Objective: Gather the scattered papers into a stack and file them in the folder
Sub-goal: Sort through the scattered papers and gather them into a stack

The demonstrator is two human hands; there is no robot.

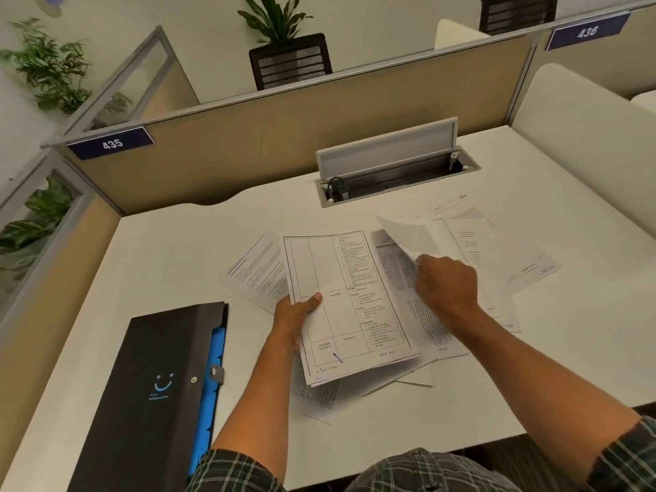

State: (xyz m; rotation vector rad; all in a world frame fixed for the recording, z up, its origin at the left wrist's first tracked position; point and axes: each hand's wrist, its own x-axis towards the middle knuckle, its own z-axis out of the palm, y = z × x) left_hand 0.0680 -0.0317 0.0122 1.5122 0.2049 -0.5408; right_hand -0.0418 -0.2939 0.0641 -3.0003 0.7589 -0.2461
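a white worktop [184, 250] sits inside an office cubicle, walled at the far side and left by a tan fabric partition [269, 136] framed in grey metal. blue number plates reading 435 [110, 143] and 436 [587, 31] mark the bays. a cable hatch [394, 168] stands open in the worktop. beyond the partition, two black mesh chair backs [291, 60] and leafy green plants [46, 65] line a pale wall.
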